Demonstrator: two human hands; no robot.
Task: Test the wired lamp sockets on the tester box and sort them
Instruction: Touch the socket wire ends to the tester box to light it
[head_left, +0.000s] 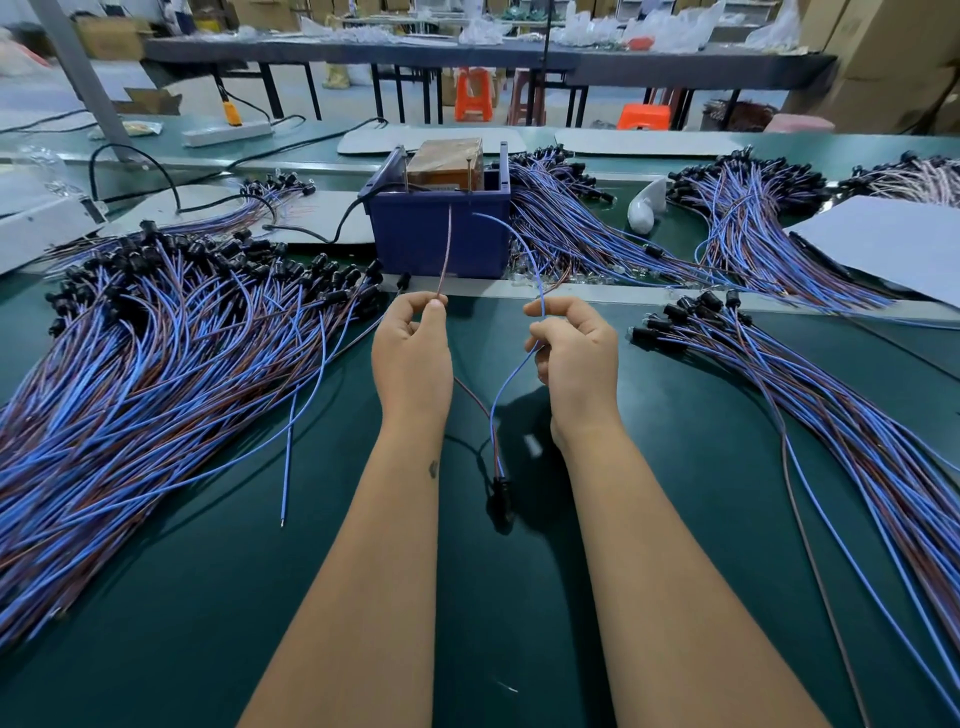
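Note:
My left hand (411, 348) pinches the brown wire (447, 249) of one lamp socket; my right hand (574, 358) pinches its blue wire (524, 249). Both wires rise toward the blue tester box (441, 228), their tips near the box's front top edge. The black socket (500, 491) hangs low between my forearms, blurred, over the green table (519, 623). A large pile of wired sockets (156, 364) lies to the left. Another pile (831, 415) fans out to the right.
More wire bundles (582, 228) lie right of and behind the box. A black power cable (343, 218) runs into the box from the left. A grey sheet (893, 244) sits at the right. A white power strip (226, 132) lies at the back left.

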